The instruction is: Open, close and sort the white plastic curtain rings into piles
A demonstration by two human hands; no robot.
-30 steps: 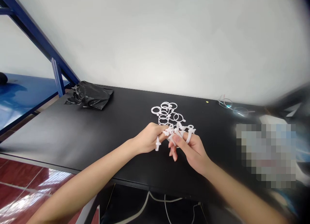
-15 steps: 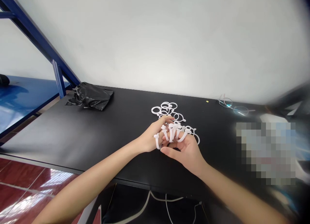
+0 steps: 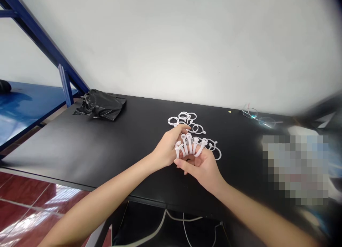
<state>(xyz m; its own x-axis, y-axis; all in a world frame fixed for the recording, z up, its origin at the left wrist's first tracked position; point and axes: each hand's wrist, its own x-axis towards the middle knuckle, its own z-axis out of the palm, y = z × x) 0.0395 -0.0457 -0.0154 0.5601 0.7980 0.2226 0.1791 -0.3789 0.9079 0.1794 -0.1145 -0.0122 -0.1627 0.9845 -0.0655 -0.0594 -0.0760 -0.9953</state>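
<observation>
Several white plastic curtain rings point(image 3: 190, 144), each with a small eyelet knob, hang in a row over the curled index finger of my right hand point(image 3: 205, 163). The thumb of that hand points left beneath them. My left hand point(image 3: 168, 147) closes in from the left around the leftmost ring point(image 3: 177, 150), its fingers partly hidden behind the row. Beyond my hands, more loose curtain rings point(image 3: 173, 121) lie overlapping on the black table point(image 3: 128, 133). A few others point(image 3: 218, 154) rest just behind my right hand.
A crumpled black plastic bag point(image 3: 104, 104) lies at the back left. Eyeglasses point(image 3: 251, 113) sit near the wall at the back right, and a blurred-out pale item point(image 3: 296, 168) is at the right. Cables point(image 3: 162, 222) hang below the table edge. A blue metal frame point(image 3: 45, 44) slants at the left.
My left hand has moved slightly right, bringing the leftmost ring closer to the others. The rings on my right finger now stand more evenly in a row.
</observation>
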